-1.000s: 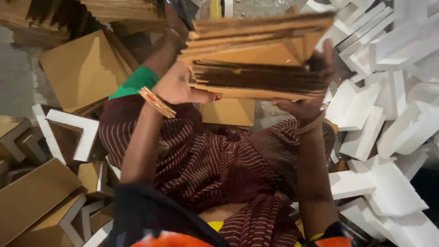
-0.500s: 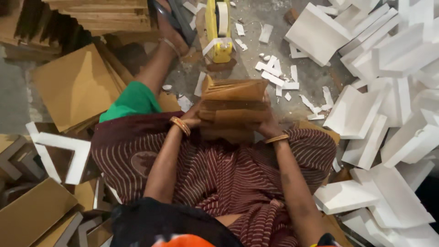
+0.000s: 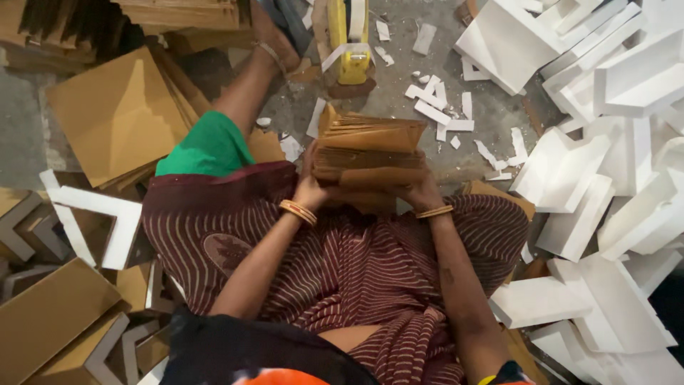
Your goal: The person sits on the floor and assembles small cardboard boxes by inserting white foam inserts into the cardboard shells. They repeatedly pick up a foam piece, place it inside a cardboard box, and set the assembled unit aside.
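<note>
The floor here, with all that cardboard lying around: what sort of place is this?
Probably a small packaging workshop where work is done seated on the floor. A stack of brown folded cardboard pieces sits in both hands, white angular foam-like blocks are heaped at one side, and flat brown cardboard sheets lie at the other.

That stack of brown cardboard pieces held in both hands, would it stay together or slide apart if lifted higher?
The stack of cardboard pieces is loose, unbound sheets, so layers could probably slip or fan out. The left hand and right hand grip only its near end, so the far end may sag. It probably feels light.
</note>
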